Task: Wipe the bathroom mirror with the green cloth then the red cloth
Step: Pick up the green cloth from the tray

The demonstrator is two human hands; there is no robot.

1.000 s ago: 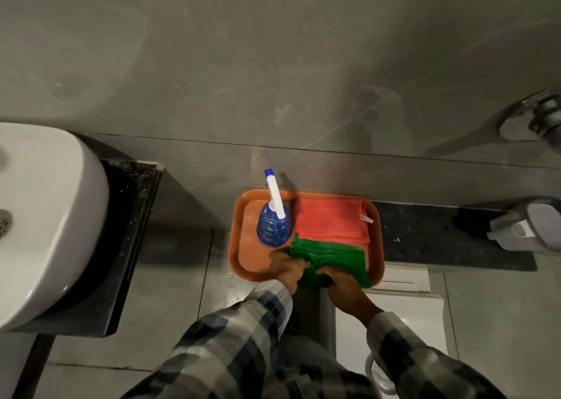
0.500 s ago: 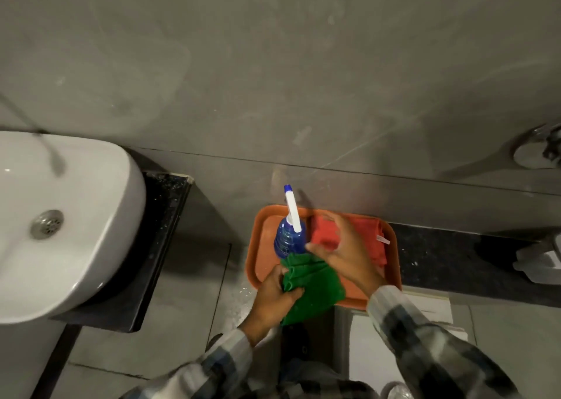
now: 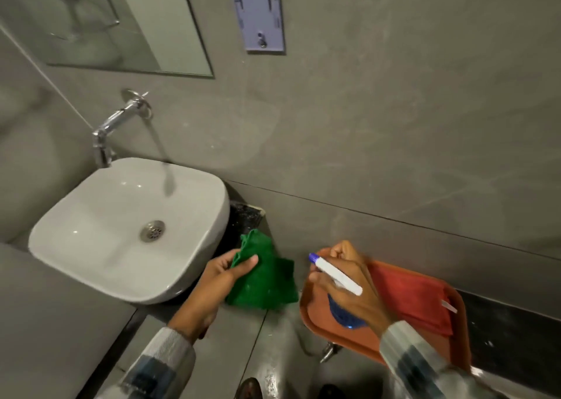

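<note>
My left hand (image 3: 221, 277) grips the green cloth (image 3: 267, 280), which hangs loose in the air between the basin and the tray. My right hand (image 3: 346, 280) is closed around the blue spray bottle (image 3: 343, 310); its white nozzle with a blue tip (image 3: 334, 272) points left, and the bottle sits over the left end of the orange tray (image 3: 391, 347). The red cloth (image 3: 416, 298) lies folded in the tray's right half. The mirror (image 3: 121, 22) hangs on the wall at the upper left, above the tap.
A white basin (image 3: 121, 225) stands at the left on a dark counter, with a chrome wall tap (image 3: 118, 125) above it. A pale blue wall plate (image 3: 261, 13) is mounted right of the mirror. Grey tiled wall fills the right. Floor and shoes show at the bottom.
My left hand has lifted the green cloth off the tray and carried it left. My right hand has closed on the spray bottle. The view has swung up and left, revealing mirror and tap.
</note>
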